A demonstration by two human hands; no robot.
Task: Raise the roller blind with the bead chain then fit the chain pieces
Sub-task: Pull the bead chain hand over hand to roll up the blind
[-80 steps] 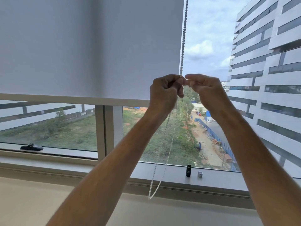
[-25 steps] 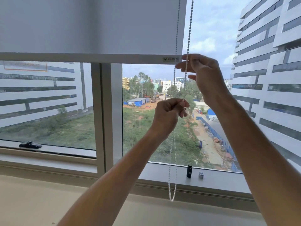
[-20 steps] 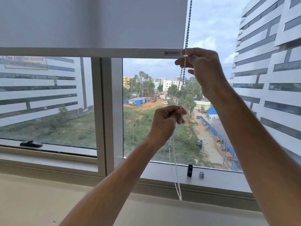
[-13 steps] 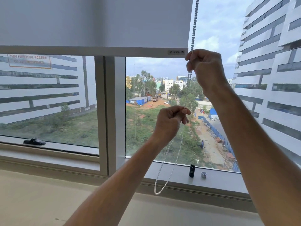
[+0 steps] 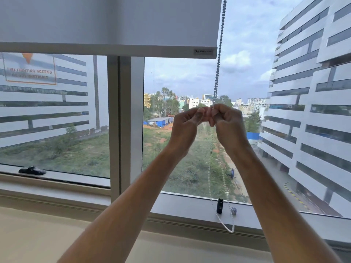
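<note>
The white roller blind point(image 5: 114, 21) hangs at the top of the window, and its bottom bar point(image 5: 106, 51) sits about a fifth of the way down the view. The bead chain point(image 5: 218, 59) drops beside the blind's right edge into my hands. My left hand point(image 5: 187, 128) and my right hand point(image 5: 228, 124) meet fingertip to fingertip at chest height, both pinched on the chain. Below them the chain's white loop point(image 5: 226, 224) dangles past the sill. A small black chain piece point(image 5: 219, 205) and a small grey chain piece point(image 5: 234, 211) stand on the sill.
A grey window mullion point(image 5: 124, 120) divides the panes left of my hands. The sill point(image 5: 180, 205) runs across the lower view. A black window handle point(image 5: 32, 170) lies on the left frame. A fire-access sticker point(image 5: 30, 71) is on the left pane.
The blind has risen far since the oldest frame. In the last second my right hand came down and my left hand came up, so they now meet on the chain.
</note>
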